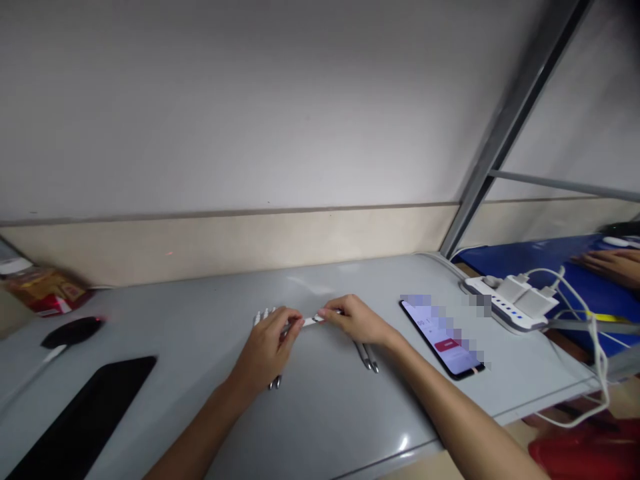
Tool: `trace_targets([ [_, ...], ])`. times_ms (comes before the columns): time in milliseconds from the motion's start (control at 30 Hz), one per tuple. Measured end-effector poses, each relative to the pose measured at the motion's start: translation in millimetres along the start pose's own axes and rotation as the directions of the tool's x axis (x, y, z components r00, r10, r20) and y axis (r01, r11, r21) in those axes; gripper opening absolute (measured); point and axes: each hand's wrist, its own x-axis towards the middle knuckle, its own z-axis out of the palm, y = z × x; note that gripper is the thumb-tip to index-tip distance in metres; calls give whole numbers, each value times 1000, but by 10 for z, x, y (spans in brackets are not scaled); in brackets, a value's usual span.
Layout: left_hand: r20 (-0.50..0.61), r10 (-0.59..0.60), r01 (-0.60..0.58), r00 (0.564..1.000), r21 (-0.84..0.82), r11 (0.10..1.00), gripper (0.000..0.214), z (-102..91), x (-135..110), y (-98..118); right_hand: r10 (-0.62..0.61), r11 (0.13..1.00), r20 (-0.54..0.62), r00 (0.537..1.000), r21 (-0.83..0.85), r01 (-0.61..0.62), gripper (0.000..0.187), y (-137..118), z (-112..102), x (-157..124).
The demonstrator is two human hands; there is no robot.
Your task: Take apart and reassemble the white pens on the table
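Over the grey desk, my left hand (265, 347) and my right hand (357, 319) face each other with pinched fingers. Between them stretches a slim white pen (311, 321) with a dark section near the right fingertips. Each hand grips one end; whether it is one piece or two parts I cannot tell. Several silver-and-white pens (274, 384) lie side by side under my left hand, only their two ends showing. Two grey pens with silver tips (369, 360) lie below my right hand, which partly covers them.
A lit phone (440, 337) lies right of my right arm, near a white power strip (505, 303) with plugs and cables. At left are a black flat object (90, 420), a dark round charger (73, 331) and a bottle (45, 288). Another person's hand (613, 267) rests far right.
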Motion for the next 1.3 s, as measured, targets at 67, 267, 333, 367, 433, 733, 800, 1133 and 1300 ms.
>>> trace_targets([
  [67,16,42,-43,999,67,997,20,-5,2,-20,77,994,-1,997,80,-76,40,18,7,5],
  [267,46,161,-167,986,332,928,27,-31,38,-80,282,868,240,929,348,-354,50,35,-58,-17],
  [333,30,154,-154,988,369,916,28,-43,44,-77,277,848,256,926,388,-361,48,27,-51,-22],
  [367,20,138,-135,990,381,915,28,-48,45,-72,261,854,242,935,394,-340,47,21,-37,-21],
  [433,4,85,-80,996,376,923,27,-54,41,-65,176,916,150,973,336,-218,43,2,3,-17],
  [733,12,-83,79,996,224,971,27,5,9,-162,-80,997,-122,989,3,81,27,6,35,0],
  [800,7,-79,75,997,225,971,28,7,7,-162,-10,1000,-81,997,-2,10,27,35,20,-1],
  [1133,42,-73,61,996,233,971,28,-9,-15,-73,43,997,-49,998,70,-40,22,97,16,13],
  [1300,67,-63,46,996,234,971,23,0,-24,-53,-18,996,-144,989,89,31,28,99,17,23],
])
